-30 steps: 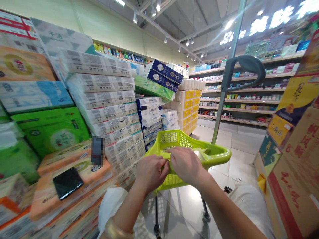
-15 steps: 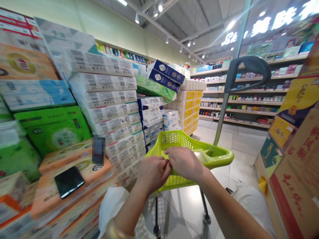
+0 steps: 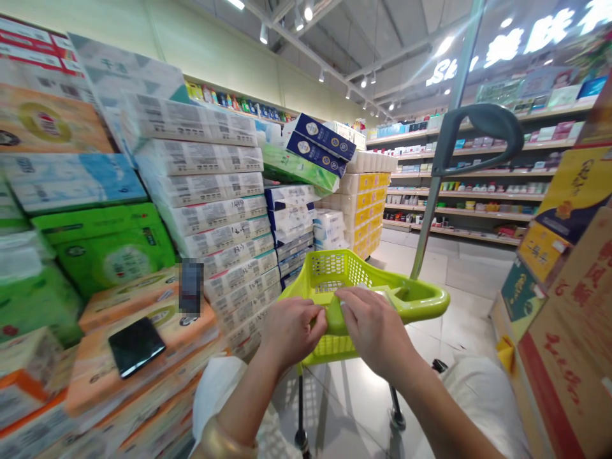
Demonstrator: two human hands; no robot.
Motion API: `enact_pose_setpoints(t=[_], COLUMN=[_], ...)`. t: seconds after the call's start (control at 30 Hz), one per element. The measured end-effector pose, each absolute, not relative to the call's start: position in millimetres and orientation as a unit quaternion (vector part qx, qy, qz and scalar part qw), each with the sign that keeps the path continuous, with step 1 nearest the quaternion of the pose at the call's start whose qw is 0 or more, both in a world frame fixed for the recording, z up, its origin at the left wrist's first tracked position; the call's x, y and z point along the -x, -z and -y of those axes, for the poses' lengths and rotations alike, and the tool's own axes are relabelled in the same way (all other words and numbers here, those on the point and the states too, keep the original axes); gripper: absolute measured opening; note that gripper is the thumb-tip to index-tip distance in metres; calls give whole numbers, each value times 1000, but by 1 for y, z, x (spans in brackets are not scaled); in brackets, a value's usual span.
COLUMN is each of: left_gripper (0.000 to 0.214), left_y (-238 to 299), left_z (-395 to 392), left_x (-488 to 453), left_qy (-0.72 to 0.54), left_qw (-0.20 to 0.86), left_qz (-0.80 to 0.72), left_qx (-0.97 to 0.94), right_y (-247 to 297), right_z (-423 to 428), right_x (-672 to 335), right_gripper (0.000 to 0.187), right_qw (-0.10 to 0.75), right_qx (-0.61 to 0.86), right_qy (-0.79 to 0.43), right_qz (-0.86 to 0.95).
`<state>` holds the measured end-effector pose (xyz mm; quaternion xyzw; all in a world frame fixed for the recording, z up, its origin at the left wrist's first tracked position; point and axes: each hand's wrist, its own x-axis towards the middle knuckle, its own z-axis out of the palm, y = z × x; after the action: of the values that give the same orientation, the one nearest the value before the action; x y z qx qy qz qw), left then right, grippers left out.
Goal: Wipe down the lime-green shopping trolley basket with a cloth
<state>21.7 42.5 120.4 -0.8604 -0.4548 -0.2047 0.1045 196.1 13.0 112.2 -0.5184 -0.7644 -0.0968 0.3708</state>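
Note:
In front of me stands a lime-green plastic shopping cart [image 3: 406,305] with a perforated basket and dark legs on casters. My left hand [image 3: 292,328] is closed over the cart's near rim at the left, its thumb beside the curled fingers. To the right, my right hand [image 3: 375,328] curls over the same rim, with the fingertips bent down on it. Between the two hands a short stretch of green rim shows. The undersides of both hands' fingers are hidden. A small pale thing, partly covered by my right hand, lies by the rim.
A black phone [image 3: 136,346] lies on orange tissue packs [image 3: 191,335] at my left. Tall stacks of white wrapped packs [image 3: 205,191] rise behind. Cardboard boxes [image 3: 568,338] line the right side. A grey handle on a metal pole [image 3: 428,223] stands beyond the cart; stocked shelves [image 3: 468,217] are farther back.
My hands have moved apart from touching each other. The right hand has shifted a little to the right along the rim, uncovering green plastic between them. The cart looks nearly still.

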Motion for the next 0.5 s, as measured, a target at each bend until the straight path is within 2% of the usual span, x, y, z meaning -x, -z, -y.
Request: enact_pose_setpoints(t=[0.23,0.5], left_gripper=[40,39], left_y=[-120,-122], left_z=[-45,-46], left_x=[-18,-14], left_qy=[198,201], left_qw=[109,103], left_qz=[449,437], left_qx=[864,871], right_y=[-100,-92], right_z=[-12,-6], right_x=[-227,-205], right_gripper=[32,31], right_qw=[383,436], right_qx=[605,529], right_qy=[127,127], right_qz=[686,716])
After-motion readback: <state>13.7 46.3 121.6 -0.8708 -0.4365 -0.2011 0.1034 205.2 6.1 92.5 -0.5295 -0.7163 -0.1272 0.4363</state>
